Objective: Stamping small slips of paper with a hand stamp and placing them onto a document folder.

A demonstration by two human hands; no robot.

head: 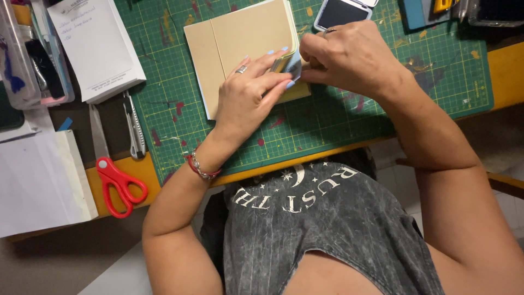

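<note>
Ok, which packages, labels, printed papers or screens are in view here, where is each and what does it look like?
White notepad: top left beside the green cutting mat, rectangular, printed heading and handwriting.
Dark screen-like panel: top centre on the mat, rounded rectangle, pale frame; device or case, cannot tell.
Clear plastic box: far left edge, dark contents.
White paper stack: left, plain.
No labels on the tan booklet under both hands.
</note>
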